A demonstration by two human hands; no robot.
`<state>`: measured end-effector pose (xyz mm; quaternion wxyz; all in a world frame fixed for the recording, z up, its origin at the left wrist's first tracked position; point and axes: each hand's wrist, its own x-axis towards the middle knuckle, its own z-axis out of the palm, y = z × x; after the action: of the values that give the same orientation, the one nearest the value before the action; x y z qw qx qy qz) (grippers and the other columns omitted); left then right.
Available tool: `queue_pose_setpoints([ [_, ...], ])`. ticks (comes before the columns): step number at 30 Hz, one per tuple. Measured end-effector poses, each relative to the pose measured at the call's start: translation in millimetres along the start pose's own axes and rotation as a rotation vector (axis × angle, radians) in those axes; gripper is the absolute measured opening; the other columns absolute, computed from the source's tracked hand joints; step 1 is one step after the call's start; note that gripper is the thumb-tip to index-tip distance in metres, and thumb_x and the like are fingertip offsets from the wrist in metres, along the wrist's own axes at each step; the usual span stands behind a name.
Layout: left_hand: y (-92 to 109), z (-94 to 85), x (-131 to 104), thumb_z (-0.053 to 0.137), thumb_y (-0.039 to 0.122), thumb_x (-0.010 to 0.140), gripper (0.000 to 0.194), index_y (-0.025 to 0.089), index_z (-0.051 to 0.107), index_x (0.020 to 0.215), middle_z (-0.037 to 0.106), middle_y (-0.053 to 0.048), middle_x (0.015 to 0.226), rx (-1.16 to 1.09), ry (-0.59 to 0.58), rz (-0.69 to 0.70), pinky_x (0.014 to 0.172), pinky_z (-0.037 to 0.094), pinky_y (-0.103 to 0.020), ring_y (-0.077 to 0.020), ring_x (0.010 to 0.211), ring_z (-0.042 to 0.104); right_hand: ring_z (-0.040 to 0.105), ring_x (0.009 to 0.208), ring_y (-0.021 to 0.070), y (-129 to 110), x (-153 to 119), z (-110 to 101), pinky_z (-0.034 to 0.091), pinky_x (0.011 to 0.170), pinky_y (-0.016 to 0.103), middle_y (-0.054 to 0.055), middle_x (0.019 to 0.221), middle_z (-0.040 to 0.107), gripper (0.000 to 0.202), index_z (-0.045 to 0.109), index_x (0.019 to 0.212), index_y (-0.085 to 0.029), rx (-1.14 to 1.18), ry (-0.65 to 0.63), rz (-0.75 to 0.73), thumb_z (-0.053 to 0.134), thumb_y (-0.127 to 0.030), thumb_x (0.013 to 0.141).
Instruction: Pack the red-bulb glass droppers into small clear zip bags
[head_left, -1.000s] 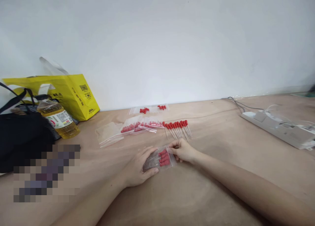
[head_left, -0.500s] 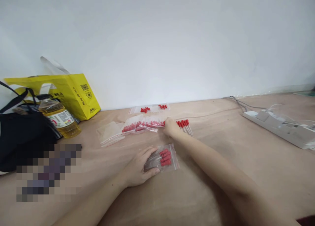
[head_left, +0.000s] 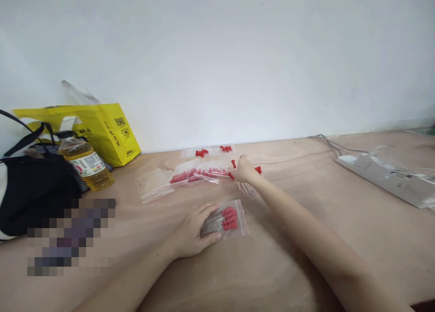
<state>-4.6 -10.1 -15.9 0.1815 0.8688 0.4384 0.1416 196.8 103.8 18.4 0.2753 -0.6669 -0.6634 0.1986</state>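
Observation:
My left hand (head_left: 193,232) lies around a clear zip bag (head_left: 212,225), thumb on the near edge and fingers on the far edge. Several red rubber bulbs (head_left: 229,217) show inside it. Farther off, my right hand (head_left: 245,170) is curled over a row of glass droppers (head_left: 248,189). A red dropper bulb (head_left: 231,176) shows at its fingertips, and another bulb (head_left: 233,163) lies just beyond. The hand covers part of the row; a few red bulbs (head_left: 258,170) stick out at its right.
Filled zip bags (head_left: 199,173) overlap left of my right hand, beside emptier bags (head_left: 154,185). Loose small red bulbs (head_left: 201,153) lie on bags by the wall. At left are an oil bottle (head_left: 84,162), a yellow bag (head_left: 112,139) and a black bag (head_left: 37,194); a power strip (head_left: 384,180) lies right.
My right hand has shifted right and slightly away over the dropper row, hiding more of its bulbs. Red bulbs now show by its fingertips. My left hand stays on the zip bag.

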Motion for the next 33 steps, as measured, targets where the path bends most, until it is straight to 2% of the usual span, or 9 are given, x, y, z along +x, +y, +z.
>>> queue_pose_setpoints([
  [4,1,0.2,0,0.054,0.042,0.075,0.056,0.019,0.038,0.124,0.04,-0.011,0.131,-0.003,0.02,0.007,0.098,0.033,-0.046,-0.0289,0.12,0.037,0.052,0.042,0.0138,23,-22,-31,0.04,0.04,0.023,-0.001,0.056,0.054,0.057,0.021,0.121,-0.009,0.284,-0.142,0.053,0.047,-0.019,0.071],
  [6,1,1.2,1,0.055,0.041,0.075,0.055,0.02,0.039,0.123,0.042,-0.01,0.13,-0.005,0.04,0.011,0.098,0.033,-0.044,-0.0283,0.119,0.038,0.045,0.034,0.0116,37,-36,-37,0.035,0.035,0.02,-0.008,0.046,0.046,0.055,0.016,0.121,-0.011,0.464,-0.146,0.049,0.042,-0.018,0.073],
  [8,2,2.1,3,0.055,0.04,0.075,0.054,0.021,0.04,0.123,0.042,-0.009,0.13,-0.002,0.059,0.006,0.097,0.034,-0.044,-0.0275,0.118,0.039,0.045,0.035,0.011,51,-50,-36,0.036,0.035,0.019,-0.01,0.047,0.046,0.054,0.013,0.12,-0.015,0.647,-0.097,-0.002,0.041,-0.023,0.075],
  [10,3,2.7,4,0.055,0.04,0.076,0.053,0.021,0.039,0.123,0.041,-0.009,0.131,0.005,0.066,-0.001,0.097,0.034,-0.044,-0.0271,0.118,0.039,0.048,0.038,0.0101,64,-62,-28,0.04,0.039,0.02,-0.009,0.052,0.048,0.051,0.017,0.115,-0.018,0.802,0.012,-0.055,0.045,-0.031,0.074],
  [13,3,2.7,5,0.053,0.04,0.077,0.052,0.02,0.039,0.123,0.041,-0.01,0.13,0.02,0.069,-0.004,0.097,0.034,-0.045,-0.0273,0.118,0.039,0.05,0.042,0.0089,74,-74,-14,0.043,0.042,0.022,-0.009,0.058,0.05,0.053,0.021,0.107,-0.021,0.925,0.134,-0.054,0.053,-0.04,0.069],
  [16,2,2.4,5,0.053,0.04,0.077,0.051,0.02,0.04,0.122,0.043,-0.01,0.129,0.04,0.084,0.008,0.097,0.034,-0.045,-0.0275,0.118,0.039,0.05,0.043,0.0085,74,-80,-5,0.044,0.043,0.023,-0.009,0.06,0.05,0.057,0.023,0.104,-0.022,0.993,0.138,-0.008,0.058,-0.044,0.065],
  [22,3,0.6,3,0.046,0.041,0.082,0.052,0.019,0.034,0.127,0.039,-0.01,0.133,0.054,0.033,-0.049,0.1,0.03,-0.047,-0.028,0.123,0.033,0.05,0.043,0.0084,63,-92,1,0.043,0.042,0.022,-0.009,0.059,0.052,0.058,0.025,0.1,-0.022,1.093,0.024,0.056,0.062,-0.045,0.061],
  [29,10,-3.8,5,0.048,0.037,0.08,0.056,0.013,0.033,0.128,0.036,-0.014,0.134,0.091,-0.023,-0.041,0.102,0.025,-0.049,-0.0294,0.124,0.031,0.054,0.045,0.0097,54,-108,0,0.046,0.047,0.024,-0.007,0.058,0.054,0.038,0.028,0.091,-0.022,1.179,-0.142,0.236,0.057,-0.036,0.07],
  [33,8,-2.9,5,0.047,0.038,0.08,0.055,0.016,0.032,0.128,0.036,-0.013,0.134,0.085,-0.013,-0.016,0.101,0.026,-0.048,-0.0279,0.123,0.031,0.057,0.049,0.0098,54,-111,2,0.048,0.052,0.025,-0.005,0.06,0.054,0.029,0.031,0.084,-0.022,1.213,-0.154,0.274,0.056,-0.03,0.072],
])
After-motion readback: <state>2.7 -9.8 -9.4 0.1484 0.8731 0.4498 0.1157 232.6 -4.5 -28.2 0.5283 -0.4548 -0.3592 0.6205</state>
